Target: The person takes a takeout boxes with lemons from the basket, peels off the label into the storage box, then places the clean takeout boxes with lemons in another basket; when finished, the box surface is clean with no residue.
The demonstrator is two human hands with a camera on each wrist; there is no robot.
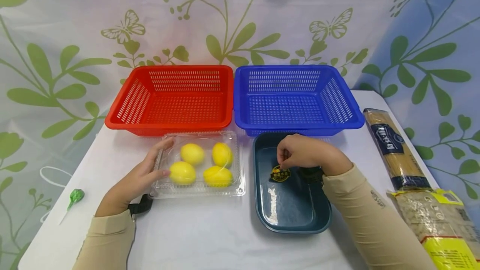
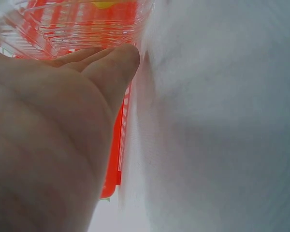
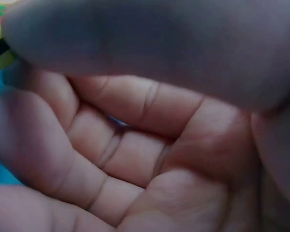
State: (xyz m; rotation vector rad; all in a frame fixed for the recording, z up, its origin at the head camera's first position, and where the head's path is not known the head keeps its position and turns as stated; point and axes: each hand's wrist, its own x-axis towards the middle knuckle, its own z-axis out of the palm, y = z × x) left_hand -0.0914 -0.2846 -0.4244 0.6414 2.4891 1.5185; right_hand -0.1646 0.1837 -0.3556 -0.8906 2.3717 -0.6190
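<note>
Here's the white desk [image 1: 195, 236], and right along its far edge sit the red basket [image 1: 168, 126] and the blue basket [image 1: 300, 126], side by side. Nearer in, right of centre, the dark teal tray [image 1: 258, 186], its far end close against the blue basket. Over at the near right corner, a bag with yellow panels [image 1: 435, 224]; just beyond it on the right edge, a pack of pasta strands [image 1: 397, 149]. Left of the tray, in front of the red basket, lies the clear box [image 1: 198, 193]. Now the hands! The left hand [image 1: 136, 178], forearm slanting in from the near edge, rests against the box's left end, thumb at the near side and fingers towards the far corner, unclenched, touching. The right hand [image 1: 305, 151] arches over the tray, wrist bent, fingertips pointing down, the other fingers curled into the palm. Four lemons [image 1: 182, 173] show through the box's clear plastic. And there, pinched between right thumb and forefinger, a black-and-gold label [image 1: 281, 176] inside the tray's outline; whether it touches the bottom, I can't tell. Smallest of all, the green lollipop [image 1: 76, 195] by the left edge.
</note>
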